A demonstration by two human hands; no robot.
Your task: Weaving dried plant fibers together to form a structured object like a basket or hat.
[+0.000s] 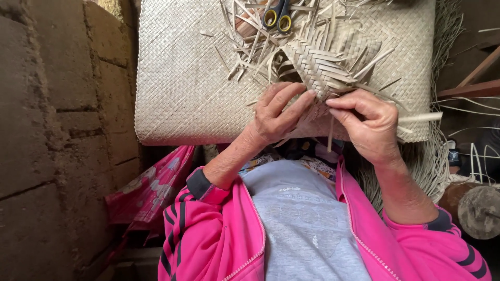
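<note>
No packages, labels, signs or screens in view

Pale straw woven mat (187, 78); pink jacket (219, 234), dark stripes; yellow-handled scissors (277, 18).

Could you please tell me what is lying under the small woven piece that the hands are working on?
The woven piece rests on a large flat woven mat, among loose strips. Scissors lie beyond it. The mat hides whatever is beneath it.

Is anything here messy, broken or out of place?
Nothing looks damaged. Loose straw strips lie scattered over the woven mat around the scissors, and uncut ends stick out of the half-woven piece that the left hand and right hand hold.
</note>
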